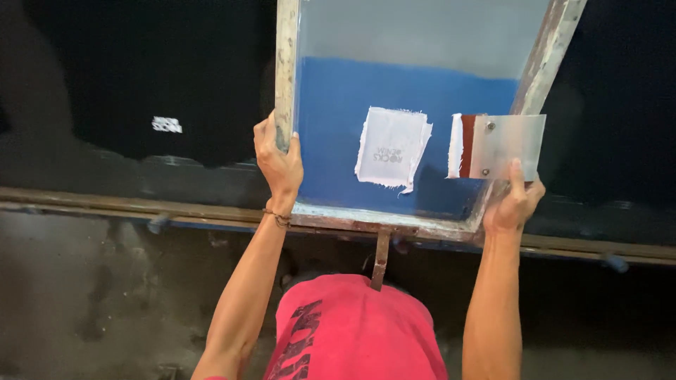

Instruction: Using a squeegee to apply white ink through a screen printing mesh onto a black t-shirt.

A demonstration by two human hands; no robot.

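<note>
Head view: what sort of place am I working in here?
Most likely a screen-printing workshop. The left hand grips a framed printing screen with blue-coated mesh, the right hand holds a squeegee smeared with white ink, and dark fabric already carries a small white print.

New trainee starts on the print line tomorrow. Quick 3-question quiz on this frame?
1. True or false: the left hand grips the left rail of the screen frame.
2. What does the right hand hold? A) a brush B) a squeegee C) a roller
3. What colour is the ink on the patch in the middle of the blue mesh?

Key: 1 true. 2 B, the squeegee, metal handle, white ink on its edge. 3 white.
</note>
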